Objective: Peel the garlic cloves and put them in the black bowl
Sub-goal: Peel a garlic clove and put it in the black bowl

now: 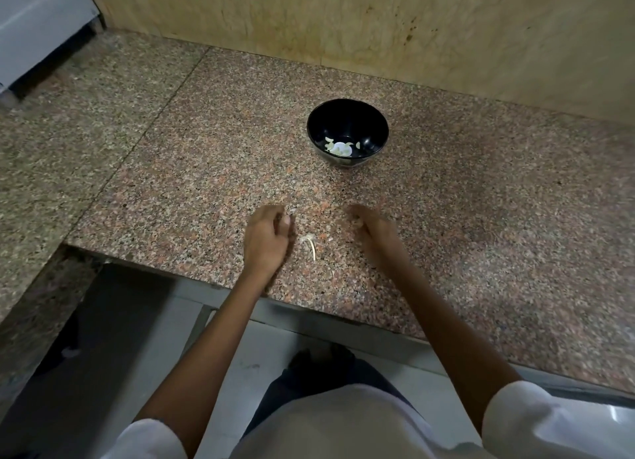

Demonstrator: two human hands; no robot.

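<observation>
Garlic cloves [338, 148] in bowl [347, 118] | left grip [268, 233], right grip [369, 223]: state unclear | peel scrap [311, 244] between

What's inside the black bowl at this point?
A few pale peeled garlic cloves lie at the bottom of the black bowl. Its near inner wall is hidden behind the rim.

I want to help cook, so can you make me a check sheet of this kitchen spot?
Surface: speckled granite counter.
Job's things: black bowl upright, with peeled garlic pieces inside.
Clutter: pale garlic scrap on the counter between the grips.
Grips: left grip and right grip both have curled fingers but are blurred, so I cannot tell if they hold anything.
Cables: nothing seen.
Surroundings: wooden wall panel behind the counter; white appliance at far left.
</observation>
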